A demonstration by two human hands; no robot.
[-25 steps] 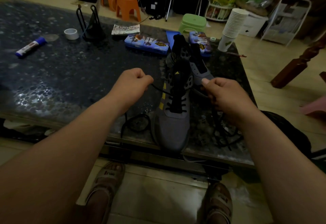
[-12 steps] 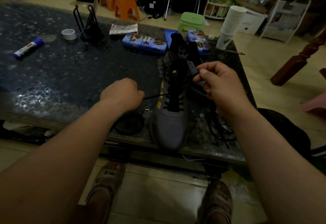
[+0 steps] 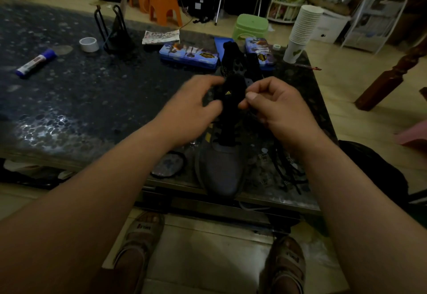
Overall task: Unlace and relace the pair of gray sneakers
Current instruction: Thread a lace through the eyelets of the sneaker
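my only view is head-worn, facing forward and down, close above the near edge of the surface (image 3: 69,108).

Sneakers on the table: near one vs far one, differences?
Place: near sneaker lies at the table's front edge, toe toward the person; far sneaker sits behind it, by the blue tin.
Handling: left hand and right hand are at the near sneaker's tongue; neither touches the far sneaker.
View: near sneaker's gray toe shows; far sneaker is mostly hidden.
Both are black around the collar.

Yellow Adidas logo (image 3: 228,92) on black tongue (image 3: 231,85) of gray sneaker (image 3: 221,168)
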